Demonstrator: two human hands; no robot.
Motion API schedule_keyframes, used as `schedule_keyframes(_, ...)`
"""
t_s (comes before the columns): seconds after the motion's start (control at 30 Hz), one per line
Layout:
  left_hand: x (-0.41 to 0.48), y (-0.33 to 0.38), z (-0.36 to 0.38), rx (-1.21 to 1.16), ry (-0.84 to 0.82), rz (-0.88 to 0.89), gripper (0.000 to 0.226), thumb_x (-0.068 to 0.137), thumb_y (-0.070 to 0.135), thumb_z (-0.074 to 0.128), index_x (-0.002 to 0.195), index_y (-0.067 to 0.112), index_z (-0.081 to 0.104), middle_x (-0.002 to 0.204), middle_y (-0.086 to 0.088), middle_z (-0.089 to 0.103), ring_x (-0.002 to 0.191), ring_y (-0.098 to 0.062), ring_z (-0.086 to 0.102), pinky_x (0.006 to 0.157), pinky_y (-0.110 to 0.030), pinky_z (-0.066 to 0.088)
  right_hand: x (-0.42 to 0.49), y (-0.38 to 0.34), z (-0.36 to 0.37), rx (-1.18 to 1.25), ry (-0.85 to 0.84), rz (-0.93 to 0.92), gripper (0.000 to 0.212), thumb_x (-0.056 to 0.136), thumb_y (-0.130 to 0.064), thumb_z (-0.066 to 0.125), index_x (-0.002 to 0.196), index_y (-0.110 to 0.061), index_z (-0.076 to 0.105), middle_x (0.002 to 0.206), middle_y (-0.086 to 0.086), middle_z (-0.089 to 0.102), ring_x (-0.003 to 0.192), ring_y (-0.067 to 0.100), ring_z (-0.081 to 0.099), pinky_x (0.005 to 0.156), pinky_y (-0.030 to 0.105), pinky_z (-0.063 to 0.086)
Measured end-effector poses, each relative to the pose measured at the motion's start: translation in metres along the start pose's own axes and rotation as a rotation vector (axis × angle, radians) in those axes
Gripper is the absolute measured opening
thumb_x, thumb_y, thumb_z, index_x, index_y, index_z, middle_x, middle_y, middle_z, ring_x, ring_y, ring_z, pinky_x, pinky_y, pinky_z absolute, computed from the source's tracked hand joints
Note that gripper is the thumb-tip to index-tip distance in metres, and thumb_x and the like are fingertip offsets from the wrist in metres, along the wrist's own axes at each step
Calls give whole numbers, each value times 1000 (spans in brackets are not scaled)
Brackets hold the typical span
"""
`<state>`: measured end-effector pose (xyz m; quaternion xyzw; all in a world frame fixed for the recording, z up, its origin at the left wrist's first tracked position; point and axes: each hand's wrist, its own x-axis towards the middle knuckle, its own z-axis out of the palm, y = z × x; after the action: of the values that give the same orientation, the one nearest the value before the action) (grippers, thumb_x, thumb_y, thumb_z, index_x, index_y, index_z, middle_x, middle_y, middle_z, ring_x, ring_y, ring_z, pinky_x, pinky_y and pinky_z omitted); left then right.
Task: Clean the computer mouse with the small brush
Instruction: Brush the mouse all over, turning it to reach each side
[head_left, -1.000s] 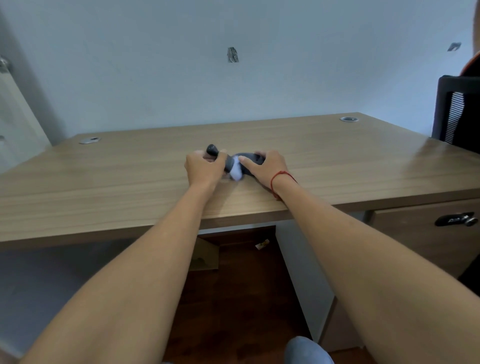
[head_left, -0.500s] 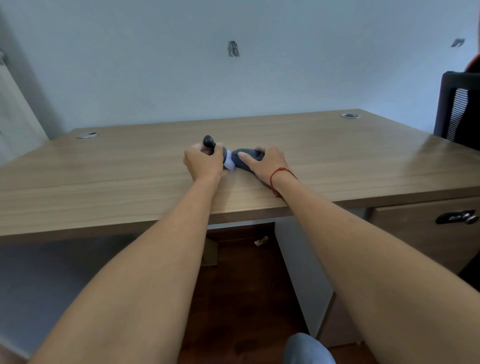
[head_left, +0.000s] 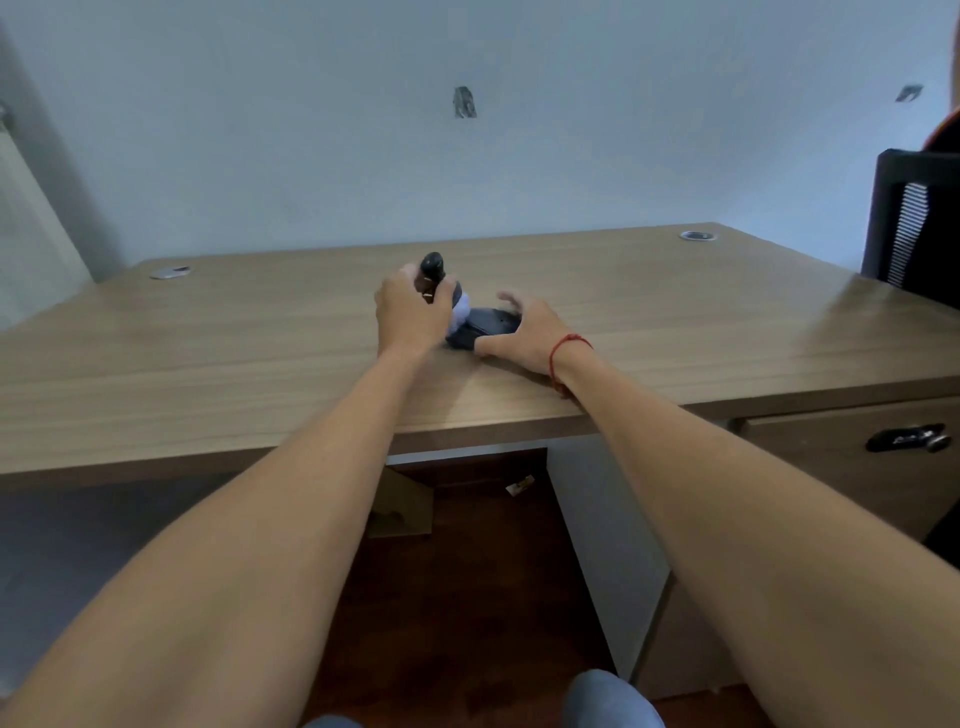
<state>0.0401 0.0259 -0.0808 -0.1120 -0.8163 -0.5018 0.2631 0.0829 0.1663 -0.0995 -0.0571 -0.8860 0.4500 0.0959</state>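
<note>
A dark computer mouse (head_left: 488, 328) lies on the wooden desk (head_left: 208, 353) near its middle. My left hand (head_left: 413, 314) grips a small brush (head_left: 435, 271) with a black handle; its pale bristles (head_left: 460, 318) touch the mouse's left end. My right hand (head_left: 524, 332), with a red string on the wrist, rests against the mouse's right side, thumb at the near edge and fingers lifted and spread above it. The hand hides part of the mouse.
Two metal cable grommets sit at the desk's back left (head_left: 170, 272) and back right (head_left: 697, 236). A drawer with a black handle (head_left: 906, 439) is under the desk at right. A black chair (head_left: 914, 223) stands at the far right. A cardboard box (head_left: 402, 506) lies below.
My right hand's fingers have lifted off the mouse and spread, uncovering its top. The brush handle has tilted more upright while the bristles stay at the mouse's left end.
</note>
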Motion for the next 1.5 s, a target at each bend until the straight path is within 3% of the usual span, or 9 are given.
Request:
schedule_keyframes(0.17,14,-3,-17,208,-154,12,24,83,21,64,90,-1,65,94,-18,70,91,-34,65,82,-38,53,-3,0,1,95,7,-15,78,80,-13,74,148,-13,38,147,11,50,123,22,55,100,26,44)
schedule_keyframes(0.3,6,5,-18,-38,-117,63,22,84,24,65,86,2,66,83,-10,70,77,-23,65,72,-31,52,-3,-2,0,129,-11,-20,67,84,-1,64,147,-9,41,147,9,52,126,18,54,95,18,40)
schedule_keyframes(0.5,1,-15,-21,134,-174,53,17,84,19,65,75,6,59,72,-7,59,68,-22,53,64,-26,38,-7,2,-2,227,65,-43,65,82,9,56,145,-6,45,148,13,52,135,21,51,84,4,39)
schedule_keyframes(0.7,-3,-14,-13,30,-28,-68,19,88,23,62,84,4,64,81,-5,63,77,-19,58,67,-22,38,-15,-3,5,-221,215,86,101,61,-77,54,147,-25,41,150,3,48,141,28,40,118,44,27)
schedule_keyframes(0.8,-6,-14,-11,5,-19,-70,19,87,24,62,83,6,65,79,-3,63,76,-18,59,68,-23,39,-16,-5,9,-382,187,123,122,46,-97,46,143,-22,44,147,6,47,139,29,39,118,46,27)
schedule_keyframes(0.93,-8,-14,-17,-56,-72,-55,22,84,26,66,86,5,68,83,-7,70,80,-20,66,71,-26,49,-13,-5,7,-342,154,68,97,51,-88,60,121,-22,58,125,2,60,120,27,53,103,41,42)
schedule_keyframes(1.07,-8,-16,-28,-74,-128,-61,27,81,26,69,88,-1,69,87,-16,73,85,-29,70,78,-39,59,-9,-4,1,-141,-6,12,88,68,-56,76,141,-15,46,138,8,56,124,26,53,101,38,46)
schedule_keyframes(1.23,-7,-12,-34,-101,-166,-56,27,80,24,68,83,-3,67,83,-19,71,83,-34,70,75,-49,59,-14,-6,2,-213,76,66,117,52,-82,69,142,-13,43,144,8,52,132,30,49,106,41,43)
schedule_keyframes(1.5,3,7,-31,-244,-152,-48,27,78,27,70,81,0,66,85,-20,72,85,-34,71,77,-50,60,-8,-2,-2,-102,-14,40,73,54,-65,73,111,-22,60,108,-1,64,102,21,61,83,35,51)
